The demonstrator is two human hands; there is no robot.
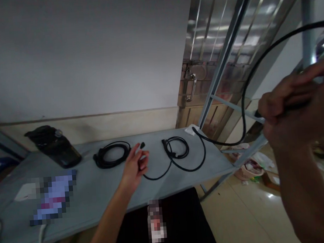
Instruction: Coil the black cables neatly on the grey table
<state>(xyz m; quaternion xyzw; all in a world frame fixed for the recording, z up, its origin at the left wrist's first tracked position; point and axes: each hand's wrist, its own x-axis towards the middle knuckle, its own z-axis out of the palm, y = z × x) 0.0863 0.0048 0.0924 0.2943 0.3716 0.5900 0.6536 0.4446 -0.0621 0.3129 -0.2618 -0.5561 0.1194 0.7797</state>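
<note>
Low over the table, my left hand (pixel 134 166) has curled fingers around a stretch of black cable (pixel 159 178). A small black connector (pixel 142 145) shows just past its fingertips. My right hand (pixel 302 102) is raised high at the right and closed on black cable (pixel 243 97), which arcs in a big loop beside it and drops to the table. A dark tip pokes out of that fist; the rest inside is hidden. Loose cable coils (pixel 187 149) lie right of my left hand. Another wound black cable (pixel 112 165) rests just to its left.
The grey table (pixel 100 192) also bears a black bottle (pixel 54 145), a blurred blue object (pixel 56 197), a white cable (pixel 41 241) and a white scrap (pixel 191 129). A metal frame (pixel 225 43) rises at the right. A basket (pixel 247 169) stands on the floor.
</note>
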